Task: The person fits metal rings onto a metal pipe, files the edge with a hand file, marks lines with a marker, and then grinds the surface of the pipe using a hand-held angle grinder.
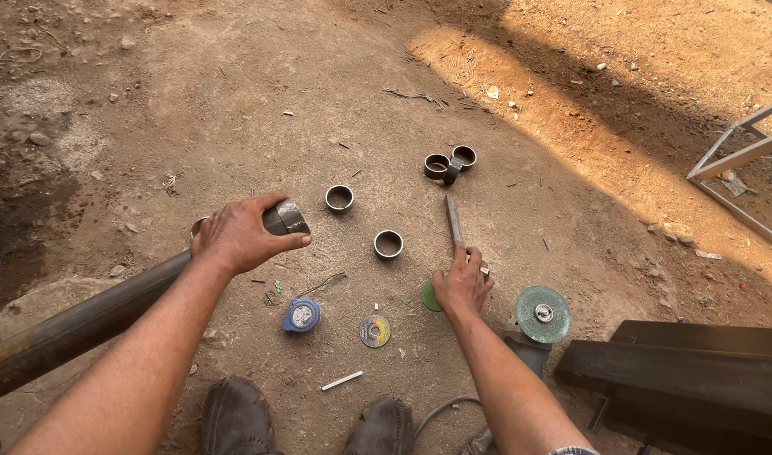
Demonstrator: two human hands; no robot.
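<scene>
My left hand (243,233) grips the end of a long dark metal pipe (83,320) that lies on the dirt ground and runs off to the lower left. My right hand (462,282) rests on the ground and holds the green handle of a flat metal file (453,221), whose blade points away from me. Short cut pipe rings lie ahead: one ring (339,198) near the pipe end, another ring (388,244) between my hands, and a cluster of three rings (450,163) farther off.
An angle grinder with a green disc (543,313) lies right of my right hand. A blue tape measure (301,315), a loose cutting disc (375,331) and a white chalk stick (342,381) lie near my shoes (234,417). Dark metal beams (681,371) and a steel frame (740,156) are on the right.
</scene>
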